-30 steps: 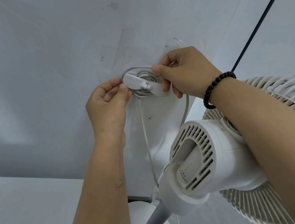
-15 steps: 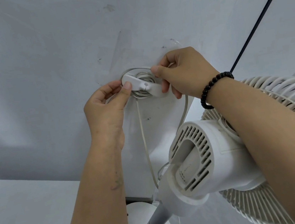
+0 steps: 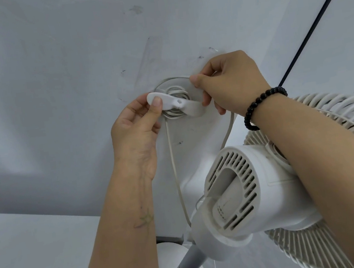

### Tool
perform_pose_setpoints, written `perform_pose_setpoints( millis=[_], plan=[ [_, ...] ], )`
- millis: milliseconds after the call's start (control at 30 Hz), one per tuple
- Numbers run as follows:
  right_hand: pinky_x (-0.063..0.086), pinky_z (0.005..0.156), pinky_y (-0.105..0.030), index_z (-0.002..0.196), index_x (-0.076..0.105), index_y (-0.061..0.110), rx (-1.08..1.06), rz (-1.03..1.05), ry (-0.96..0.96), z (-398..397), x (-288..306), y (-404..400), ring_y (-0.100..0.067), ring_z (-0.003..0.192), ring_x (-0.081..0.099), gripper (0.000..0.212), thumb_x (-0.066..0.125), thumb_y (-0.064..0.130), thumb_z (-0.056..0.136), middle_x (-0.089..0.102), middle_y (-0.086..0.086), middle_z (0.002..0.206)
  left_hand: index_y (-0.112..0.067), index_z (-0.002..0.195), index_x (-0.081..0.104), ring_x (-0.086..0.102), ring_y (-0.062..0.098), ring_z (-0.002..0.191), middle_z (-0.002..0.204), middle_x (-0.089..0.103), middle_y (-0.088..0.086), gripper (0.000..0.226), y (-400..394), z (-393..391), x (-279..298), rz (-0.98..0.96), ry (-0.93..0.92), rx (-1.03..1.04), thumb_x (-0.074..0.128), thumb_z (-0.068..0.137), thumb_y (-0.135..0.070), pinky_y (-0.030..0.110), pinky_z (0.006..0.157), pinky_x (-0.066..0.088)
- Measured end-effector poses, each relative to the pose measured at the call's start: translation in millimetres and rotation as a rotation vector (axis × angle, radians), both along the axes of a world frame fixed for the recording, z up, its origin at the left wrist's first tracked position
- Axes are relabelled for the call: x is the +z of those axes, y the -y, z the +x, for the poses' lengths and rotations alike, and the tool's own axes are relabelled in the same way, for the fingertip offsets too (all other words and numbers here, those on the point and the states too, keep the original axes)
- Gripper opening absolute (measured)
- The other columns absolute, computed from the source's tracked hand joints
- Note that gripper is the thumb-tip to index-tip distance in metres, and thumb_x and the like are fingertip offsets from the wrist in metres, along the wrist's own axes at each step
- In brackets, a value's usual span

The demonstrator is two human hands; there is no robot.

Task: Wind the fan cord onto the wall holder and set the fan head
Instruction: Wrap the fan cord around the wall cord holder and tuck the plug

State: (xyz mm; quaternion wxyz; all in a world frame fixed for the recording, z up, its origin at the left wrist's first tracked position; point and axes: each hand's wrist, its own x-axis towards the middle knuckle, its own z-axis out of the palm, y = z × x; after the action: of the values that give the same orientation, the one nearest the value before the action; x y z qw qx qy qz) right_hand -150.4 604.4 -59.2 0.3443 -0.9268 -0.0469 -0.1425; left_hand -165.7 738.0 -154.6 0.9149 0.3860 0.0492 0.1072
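I can't read the small print on the fan head (image 3: pixel 257 193). My left hand (image 3: pixel 135 132) pinches the wall holder (image 3: pixel 177 105) arm; my right hand (image 3: pixel 229 78) pinches the fan cord (image 3: pixel 174 167), coiled round the holder.

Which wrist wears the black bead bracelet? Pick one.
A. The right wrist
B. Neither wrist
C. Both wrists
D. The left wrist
A: the bracelet circles the wrist of the right hand, whose fingers pinch the cord at the holder; the wrist of the left hand is bare.
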Motion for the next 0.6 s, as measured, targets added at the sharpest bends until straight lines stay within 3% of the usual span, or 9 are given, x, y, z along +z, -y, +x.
perform_pose_setpoints(
  millis=[167, 267, 433, 500, 600],
  plan=[
    [0.037, 0.042, -0.010, 0.074, 0.068, 0.001, -0.081, 0.060, 0.094, -2, 3, 5, 0.001, 0.033, 0.047, 0.033, 0.067, 0.033, 0.081, 0.059, 0.001, 0.053, -0.012, 0.099, 0.065, 0.059, 0.010, 0.078, 0.091, 0.067, 0.000, 0.011, 3, 3, -1, 0.017, 0.002, 0.023, 0.067, 0.089, -0.008, 0.019, 0.071, 0.050],
    [0.040, 0.050, -0.012, 0.063, 0.064, 0.007, -0.097, 0.031, 0.130, -2, 3, 8, -0.004, 0.049, 0.050, 0.037, 0.072, 0.040, 0.077, 0.054, 0.006, 0.051, -0.011, 0.100, 0.066, 0.060, 0.009, 0.077, 0.094, 0.066, 0.002, 0.011, 5, 4, -1, -0.035, -0.020, 0.022, 0.066, 0.090, -0.009, 0.017, 0.069, 0.050],
    [0.034, 0.043, -0.005, 0.052, 0.054, 0.016, -0.184, -0.016, 0.152, -3, 4, 10, 0.001, 0.045, 0.048, 0.039, 0.075, 0.040, 0.075, 0.050, 0.010, 0.051, -0.013, 0.101, 0.067, 0.061, 0.008, 0.077, 0.096, 0.066, 0.002, 0.012, 7, 4, 0, -0.009, -0.050, 0.052, 0.067, 0.090, -0.012, 0.017, 0.067, 0.049],
    [0.041, 0.050, -0.012, 0.056, 0.058, 0.012, -0.201, -0.035, 0.101, -3, 5, 11, -0.004, 0.054, 0.050, 0.038, 0.075, 0.040, 0.076, 0.055, 0.006, 0.056, -0.014, 0.101, 0.068, 0.061, 0.007, 0.075, 0.091, 0.067, -0.001, 0.012, 7, 4, 0, 0.057, -0.083, 0.092, 0.069, 0.088, -0.016, 0.019, 0.067, 0.049],
    [0.050, 0.059, -0.025, 0.080, 0.071, -0.001, -0.197, -0.056, -0.048, -4, 3, 11, -0.011, 0.055, 0.054, 0.041, 0.072, 0.040, 0.079, 0.069, -0.009, 0.069, -0.015, 0.096, 0.069, 0.062, 0.005, 0.070, 0.080, 0.067, -0.006, 0.014, 5, 2, 3, 0.178, -0.132, 0.156, 0.074, 0.085, -0.021, 0.022, 0.068, 0.048]
  ],
)
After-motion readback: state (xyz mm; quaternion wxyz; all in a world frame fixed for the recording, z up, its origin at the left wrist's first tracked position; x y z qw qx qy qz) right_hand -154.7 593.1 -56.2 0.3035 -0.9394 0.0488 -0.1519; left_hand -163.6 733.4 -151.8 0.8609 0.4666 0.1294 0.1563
